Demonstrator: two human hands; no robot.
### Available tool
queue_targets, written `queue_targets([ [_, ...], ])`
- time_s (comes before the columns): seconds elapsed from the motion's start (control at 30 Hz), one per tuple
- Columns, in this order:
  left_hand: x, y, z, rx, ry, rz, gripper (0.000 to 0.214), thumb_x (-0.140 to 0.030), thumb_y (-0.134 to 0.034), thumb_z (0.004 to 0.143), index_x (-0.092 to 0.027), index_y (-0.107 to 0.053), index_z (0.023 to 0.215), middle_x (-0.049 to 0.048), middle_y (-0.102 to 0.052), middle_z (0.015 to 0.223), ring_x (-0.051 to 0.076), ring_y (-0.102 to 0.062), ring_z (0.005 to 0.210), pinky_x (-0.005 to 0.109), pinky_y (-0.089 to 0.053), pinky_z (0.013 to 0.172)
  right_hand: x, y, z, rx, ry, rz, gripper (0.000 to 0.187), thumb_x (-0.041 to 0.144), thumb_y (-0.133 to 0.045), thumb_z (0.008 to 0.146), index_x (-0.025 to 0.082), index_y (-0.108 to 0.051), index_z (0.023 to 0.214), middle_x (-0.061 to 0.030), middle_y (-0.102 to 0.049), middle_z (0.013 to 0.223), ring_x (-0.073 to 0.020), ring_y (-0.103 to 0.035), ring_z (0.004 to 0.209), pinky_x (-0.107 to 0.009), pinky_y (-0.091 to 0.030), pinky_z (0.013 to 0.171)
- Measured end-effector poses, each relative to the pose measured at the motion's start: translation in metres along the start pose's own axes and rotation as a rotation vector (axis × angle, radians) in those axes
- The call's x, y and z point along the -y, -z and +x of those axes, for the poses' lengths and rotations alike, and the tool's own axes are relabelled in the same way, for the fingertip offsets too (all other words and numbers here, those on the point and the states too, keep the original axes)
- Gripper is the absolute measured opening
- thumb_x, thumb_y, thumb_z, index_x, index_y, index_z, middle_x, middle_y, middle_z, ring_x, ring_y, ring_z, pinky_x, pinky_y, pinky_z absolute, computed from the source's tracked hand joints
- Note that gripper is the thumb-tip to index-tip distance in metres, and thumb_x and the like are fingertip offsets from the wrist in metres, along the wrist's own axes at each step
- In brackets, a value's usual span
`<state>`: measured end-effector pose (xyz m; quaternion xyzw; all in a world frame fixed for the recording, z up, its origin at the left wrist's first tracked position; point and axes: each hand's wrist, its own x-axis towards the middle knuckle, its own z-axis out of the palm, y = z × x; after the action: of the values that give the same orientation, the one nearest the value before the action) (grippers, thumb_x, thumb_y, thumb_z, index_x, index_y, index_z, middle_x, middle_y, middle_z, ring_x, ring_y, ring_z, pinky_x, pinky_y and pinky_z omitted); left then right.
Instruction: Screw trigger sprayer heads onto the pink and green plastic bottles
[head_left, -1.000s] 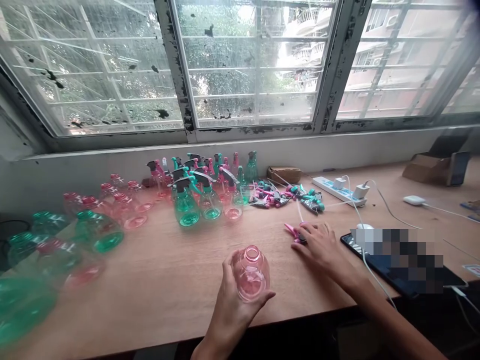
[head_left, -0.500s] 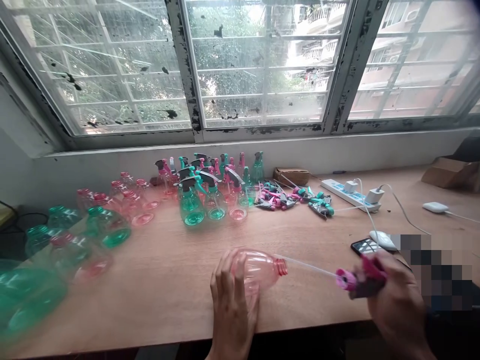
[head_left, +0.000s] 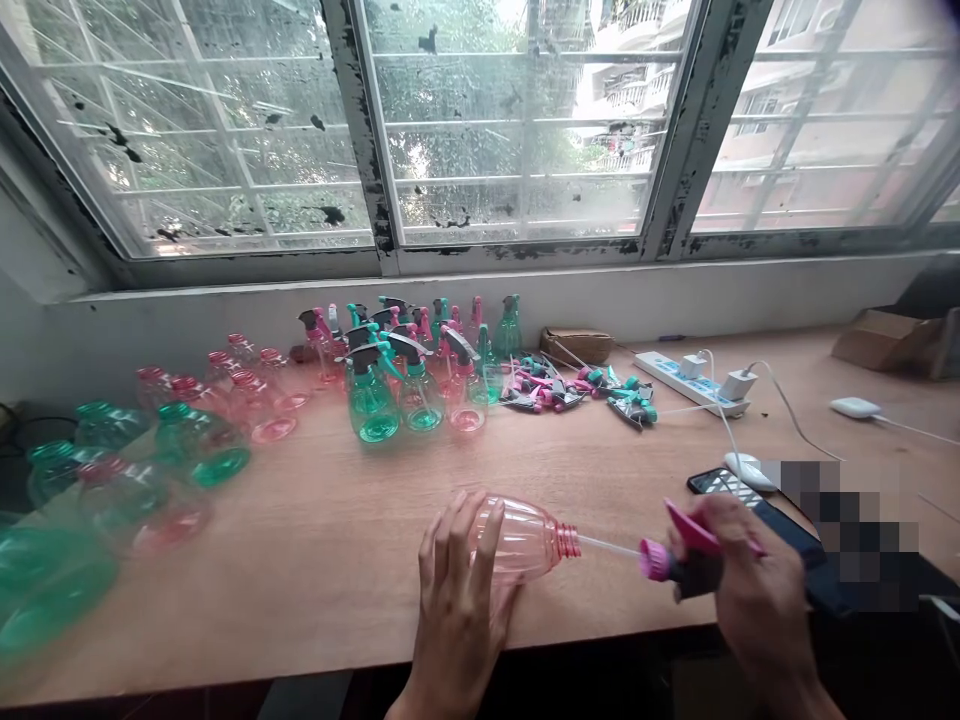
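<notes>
The pink bottle (head_left: 521, 540) is on its side, on the person's side of the power strip (head_left: 671, 374) and off to its left. The left hand (head_left: 457, 590) is wrapped round its fat part. The right hand (head_left: 757, 590), on the near side of the power strip and a bit to its right, is closed round the spray head (head_left: 696, 577). The thin tube (head_left: 611, 546) points left to the bottle's ridged neck (head_left: 568, 541). Its tip looks to be at the mouth, but I can't tell how far in it goes.

I see no water in the bottle, so it should be very light. The wall looks thin: a hard squeeze would likely dent it, and the smooth round side may slip or roll. Hold the fat part softly with a wide hand. The neck is probably stiffer.

The spray head looks hard. Hold it by its dark body, with no push on the pink trigger (head_left: 691, 528). The tube looks bendy and could fold if pushed crooked, so keep the 2 parts in line.
</notes>
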<state>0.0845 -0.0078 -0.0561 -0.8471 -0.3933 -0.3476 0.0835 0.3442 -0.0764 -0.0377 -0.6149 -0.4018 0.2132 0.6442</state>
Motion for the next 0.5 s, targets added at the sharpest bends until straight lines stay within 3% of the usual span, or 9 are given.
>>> queue_targets([
  [0.1, -0.001, 0.003, 0.0, 0.044, -0.032, -0.064, 0.075, -0.039, -0.065, 0.092, -0.02, -0.028, 0.153, 0.0178, -0.042, 0.151, 0.035, -0.031, 0.146, 0.049, -0.035, 0.114, 0.007, -0.029, -0.004, 0.177, -0.107, 0.156, 0.039, 0.055, -0.075, 0.078, 0.022, -0.063, 0.094, -0.0028, -0.069, 0.076, -0.0213, -0.064, 0.066, -0.029, -0.055, 0.056],
  [0.23, 0.002, 0.006, 0.002, 0.071, -0.039, -0.18, 0.066, -0.037, -0.055, 0.098, -0.022, -0.024, 0.155, 0.0167, -0.037, 0.154, 0.034, -0.027, 0.147, 0.05, -0.037, 0.114, -0.002, -0.046, -0.007, 0.352, -0.242, 0.401, 0.044, 0.044, -0.088, 0.067, 0.021, -0.065, 0.096, -0.0018, -0.067, 0.091, -0.0169, -0.061, 0.069, -0.025, -0.05, 0.058],
  [0.37, 0.008, 0.006, 0.005, 0.096, -0.056, -0.317, 0.053, -0.025, -0.037, 0.105, -0.026, -0.023, 0.156, 0.0134, -0.033, 0.156, 0.031, -0.026, 0.148, 0.05, -0.037, 0.115, -0.012, -0.047, -0.008, 0.338, -0.348, 0.614, 0.05, 0.039, -0.089, 0.067, 0.024, -0.064, 0.108, 0.0003, -0.066, 0.093, -0.0135, -0.058, 0.067, -0.024, -0.049, 0.063],
  [0.5, 0.01, 0.006, 0.005, 0.044, -0.047, -0.377, 0.052, -0.015, -0.044, 0.102, -0.032, -0.035, 0.15, 0.0105, -0.04, 0.151, 0.03, -0.033, 0.143, 0.05, -0.041, 0.111, -0.016, -0.045, -0.006, 0.316, -0.392, 0.661, 0.048, 0.04, -0.09, 0.067, 0.025, -0.069, 0.107, -0.0019, -0.07, 0.1, -0.0171, -0.06, 0.079, -0.025, -0.05, 0.071],
])
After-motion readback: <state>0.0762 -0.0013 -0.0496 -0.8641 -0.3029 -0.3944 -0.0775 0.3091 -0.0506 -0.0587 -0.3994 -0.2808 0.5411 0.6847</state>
